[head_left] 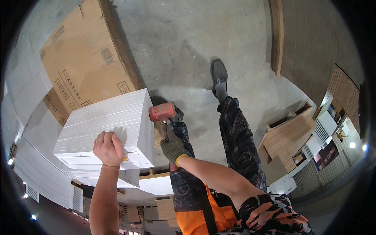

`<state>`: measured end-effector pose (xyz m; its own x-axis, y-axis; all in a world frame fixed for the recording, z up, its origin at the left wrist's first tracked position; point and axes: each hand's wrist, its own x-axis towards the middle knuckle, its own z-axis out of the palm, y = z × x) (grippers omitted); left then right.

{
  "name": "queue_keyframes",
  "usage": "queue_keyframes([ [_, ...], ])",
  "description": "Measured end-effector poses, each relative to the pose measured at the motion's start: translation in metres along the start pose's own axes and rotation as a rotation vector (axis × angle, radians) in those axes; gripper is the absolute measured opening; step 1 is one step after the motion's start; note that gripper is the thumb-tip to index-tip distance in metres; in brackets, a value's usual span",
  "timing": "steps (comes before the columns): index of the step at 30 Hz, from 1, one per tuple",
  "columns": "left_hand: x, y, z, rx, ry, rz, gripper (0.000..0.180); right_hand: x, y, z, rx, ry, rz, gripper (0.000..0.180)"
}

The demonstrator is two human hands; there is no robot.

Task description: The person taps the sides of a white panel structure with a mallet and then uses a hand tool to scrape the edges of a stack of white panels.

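A white grooved cabinet lies left of my legs, its plain end panel facing right. On its near edge rests my left hand, bare and closed into a fist; whatever its fingers may hold is hidden. Beside that wrist a small yellow piece shows on the cabinet's edge. My right hand, in a dark grey glove with a yellow cuff, is wrapped round the handle of a mallet. The mallet's worn red head is beside the cabinet's end panel, near its upper right part; I cannot tell whether they touch.
A large cardboard box lies beyond the cabinet. White grooved panels are stacked at the left. Wooden furniture pieces stand at the right, near a tall wooden board. My feet stand on concrete floor.
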<state>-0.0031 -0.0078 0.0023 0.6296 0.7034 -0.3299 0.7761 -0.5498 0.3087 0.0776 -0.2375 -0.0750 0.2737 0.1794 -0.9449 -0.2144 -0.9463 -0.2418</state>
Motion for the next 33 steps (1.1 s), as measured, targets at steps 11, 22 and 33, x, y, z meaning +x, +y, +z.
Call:
queue_keyframes([
  [11, 0.001, 0.002, 0.0, 0.002, -0.025, -0.003, 0.02, 0.067, 0.02, 0.021, 0.004, 0.0, 0.121, 0.073],
  [22, 0.0, 0.002, -0.003, -0.013, -0.035, -0.004, 0.024, 0.077, 0.011, 0.018, -0.05, -0.091, 0.153, 0.068],
  [33, 0.0, 0.0, -0.001, 0.003, -0.033, -0.007, 0.019, 0.088, -0.024, -0.001, -0.224, -0.078, -0.176, 0.07],
])
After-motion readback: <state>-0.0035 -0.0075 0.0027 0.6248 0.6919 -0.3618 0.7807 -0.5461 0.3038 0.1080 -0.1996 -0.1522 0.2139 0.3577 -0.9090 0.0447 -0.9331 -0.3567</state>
